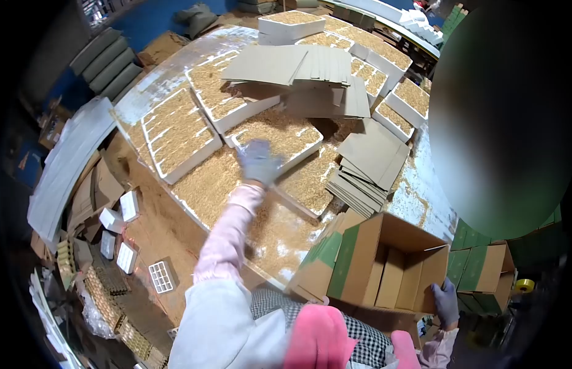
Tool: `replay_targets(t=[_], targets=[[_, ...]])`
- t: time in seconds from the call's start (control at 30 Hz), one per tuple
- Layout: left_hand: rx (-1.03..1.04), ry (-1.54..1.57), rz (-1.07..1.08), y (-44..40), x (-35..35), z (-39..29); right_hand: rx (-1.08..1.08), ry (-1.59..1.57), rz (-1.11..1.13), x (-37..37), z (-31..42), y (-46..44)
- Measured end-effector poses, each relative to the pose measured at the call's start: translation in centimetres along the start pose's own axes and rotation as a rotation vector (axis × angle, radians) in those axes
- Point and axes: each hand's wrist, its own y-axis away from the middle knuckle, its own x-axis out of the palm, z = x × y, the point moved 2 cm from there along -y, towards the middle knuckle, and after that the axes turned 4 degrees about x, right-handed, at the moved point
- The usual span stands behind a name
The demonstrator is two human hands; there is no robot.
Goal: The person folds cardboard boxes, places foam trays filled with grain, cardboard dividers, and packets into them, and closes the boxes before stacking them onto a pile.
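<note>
My left hand (259, 163), in a grey glove, reaches over the near-left corner of a white foam tray (303, 155) filled with sawdust-like material. Motion smears its fingers, so whether they grip the tray is unclear. On the right, my right hand (445, 302), also gloved, is closed on the side wall of an open cardboard box (353, 270) with a green stripe. The box tilts at the table's near edge, and its inside shows bare cardboard. A flat strip or edge (296, 203) lies in the loose sawdust just right of my left hand.
Several more filled foam trays (178, 138) stand on the table (424, 212). Flat cardboard sheets (375, 154) lie in stacks, some on top of trays. Green-striped cartons (479, 267) stand at right. White blocks (127, 257) sit on the floor at left. A blurred round shape covers the upper right.
</note>
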Motion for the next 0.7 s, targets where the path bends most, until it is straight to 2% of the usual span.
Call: replay_targets(t=[0.03, 0.07, 0.1, 0.17, 0.2, 0.27, 0.3, 0.33, 0.37, 0.4, 0.47, 0.53, 0.57, 0.63, 0.7], targets=[[0.007, 0.041, 0.021, 0.9, 0.8, -2.1, 0.012, 0.111, -0.066, -1.8, -0.6, 1.9], [-0.076, 0.184, -0.112, 1.0, 3.5, -0.6, -0.083, 0.126, -0.198, -3.1, -2.0, 3.1], [-0.15, -0.015, -0.431, -7.5, 0.3, 7.9, -0.08, -0.057, -0.156, 6.8, -0.2, -2.7], [-0.431, 0.307, -0.248, -5.7, 1.4, 6.0, -0.005, -0.045, -0.17, 4.2, -0.1, -1.9], [-0.567, 0.457, -0.176, -4.9, 3.0, 5.0, 0.062, 0.063, -0.17, 2.4, -0.8, -1.8], [-0.558, 0.778, -0.152, -5.2, 4.8, 4.1, -0.129, 0.303, -0.215, 2.5, -0.7, -1.6], [-0.564, 0.934, -0.137, -5.4, 5.7, 3.7, -0.134, 0.318, -0.236, 2.8, -0.8, -1.5], [-0.497, 1.124, -0.233, -5.9, 6.1, 2.4, -0.139, 0.334, -0.256, 3.0, -0.9, -1.4], [-0.432, 1.318, -0.329, -6.6, 6.5, 1.3, -0.074, 0.244, -0.275, 3.2, -0.7, -1.8], [-0.362, 1.444, -0.268, -7.5, 6.1, 0.7, -0.041, 0.194, -0.242, 3.1, -0.3, -1.9], [-0.416, 1.517, -0.158, -8.2, 2.7, -0.5, 0.012, 0.064, -0.197, 2.9, 1.1, -1.7], [-0.417, 1.763, -0.107, -7.4, 5.2, 1.7, 0.05, -0.105, -0.17, 3.1, 2.8, -1.7], [-0.432, 1.944, -0.01, -5.4, 3.8, 2.1, -0.006, -0.131, -0.156, 3.0, 2.5, -2.1], [-0.406, 2.096, 0.073, -1.4, 0.3, 2.2, -0.099, -0.185, -0.139, 3.0, 1.0, -2.2], [-0.306, 2.104, 0.213, 2.6, -8.5, -1.4, -0.092, -0.573, -0.006, 3.4, 2.3, -1.6]])
